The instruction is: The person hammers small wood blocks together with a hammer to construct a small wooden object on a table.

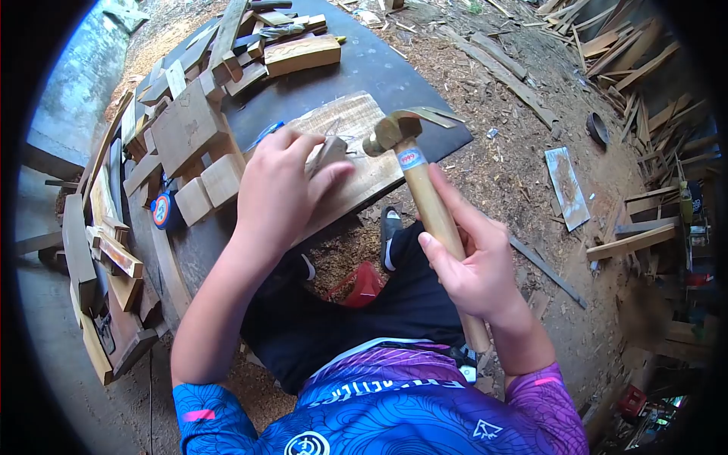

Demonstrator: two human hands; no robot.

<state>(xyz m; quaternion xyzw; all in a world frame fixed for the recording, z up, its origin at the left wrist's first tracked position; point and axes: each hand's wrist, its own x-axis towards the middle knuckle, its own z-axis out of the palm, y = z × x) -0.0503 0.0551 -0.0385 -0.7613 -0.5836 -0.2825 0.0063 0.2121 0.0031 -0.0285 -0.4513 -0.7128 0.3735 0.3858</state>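
Note:
My right hand (478, 265) is wrapped round the wooden handle of a claw hammer (430, 199). The hammer's metal head is raised near the right edge of a light wooden board (364, 114), with its claw pointing right. On that board, my left hand (280, 178) has its fingers curled over a small greyish wooden block (327, 155). Part of the block is hidden under the fingers. Some thin dark pieces lie beside it, too small to name surely. A blue object (269, 130) shows partly behind my left hand.
The board lies on a dark tabletop (379, 64). Stacked wooden blocks (186, 129) and a blue tape measure (161, 210) stand to the left. A lighter beam (303, 55) is at the back. Scrap wood (637, 68) and sawdust cover the ground at right; a red object (364, 284) is below.

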